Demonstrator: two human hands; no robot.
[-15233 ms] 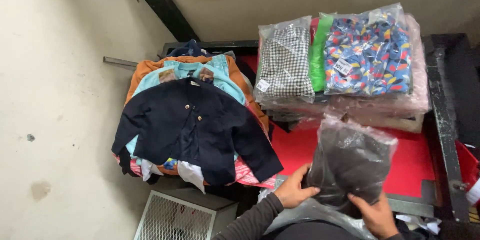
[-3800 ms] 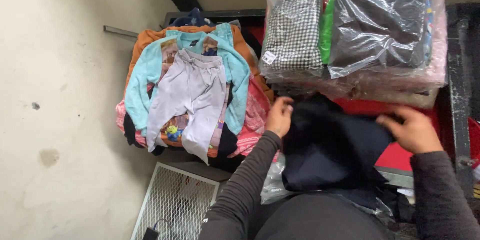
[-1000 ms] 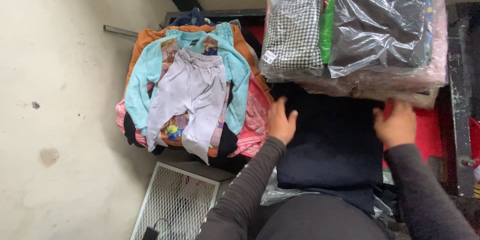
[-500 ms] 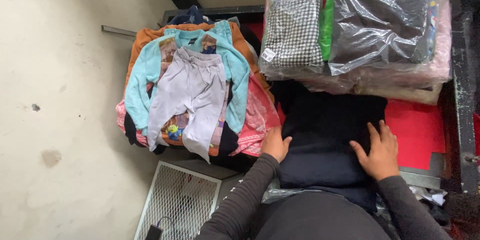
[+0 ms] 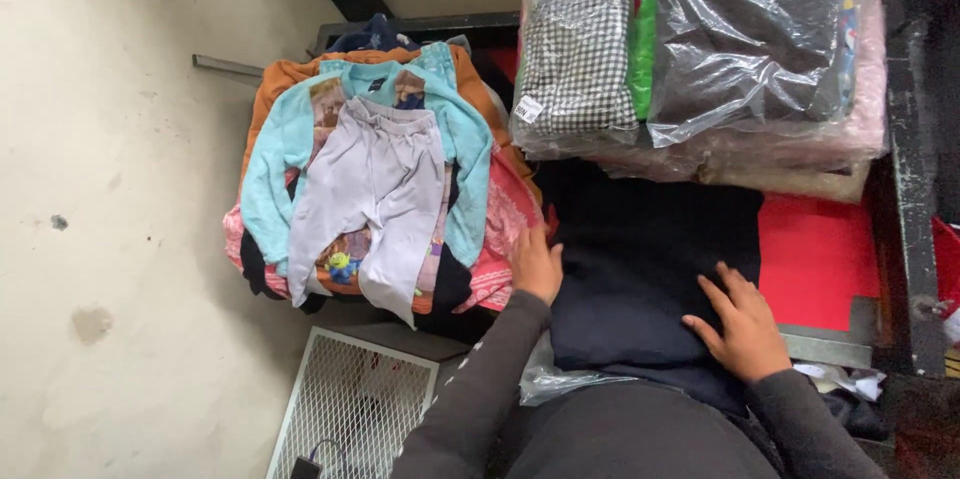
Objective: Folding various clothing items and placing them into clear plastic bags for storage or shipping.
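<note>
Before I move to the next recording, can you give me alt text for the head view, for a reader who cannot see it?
A person's left hand and right hand lie flat on a folded dark navy garment on a red table. To its left is a pile of children's clothes topped by pale lilac trousers; behind it are stacked clothes in clear bags.

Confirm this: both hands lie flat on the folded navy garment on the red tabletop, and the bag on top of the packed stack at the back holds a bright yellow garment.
Not quite. In the head view the bag on top of the packed stack holds a dark, blackish garment, not a yellow one. The rest stands: the left hand and right hand lie flat on the folded navy garment on the red tabletop.
</note>
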